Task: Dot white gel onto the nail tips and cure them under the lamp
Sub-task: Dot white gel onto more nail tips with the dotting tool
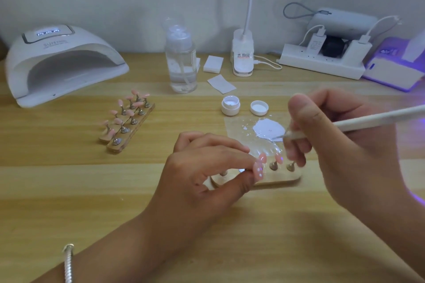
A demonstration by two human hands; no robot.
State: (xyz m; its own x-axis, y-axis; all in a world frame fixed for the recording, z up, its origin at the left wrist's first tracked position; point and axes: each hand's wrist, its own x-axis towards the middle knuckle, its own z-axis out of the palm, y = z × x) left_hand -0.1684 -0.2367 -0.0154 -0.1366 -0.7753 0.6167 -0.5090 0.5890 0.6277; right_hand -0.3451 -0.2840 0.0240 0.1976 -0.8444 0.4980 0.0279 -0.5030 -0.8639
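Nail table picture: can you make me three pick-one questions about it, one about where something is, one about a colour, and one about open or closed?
1. Where is the curing lamp?
A) far left on the table
B) on the floor
C) on a chair

2. What colour are the nail tips?
A) green
B) pink
C) black

3. How is the gel jar?
A) lid screwed on
B) tipped over
C) open, with its lid beside it

Answers:
1 A, the lamp sits at the table's far-left side.
2 B, every tip in view looks pink.
3 C, the jar stands upright and uncovered, and its lid lies next to it.
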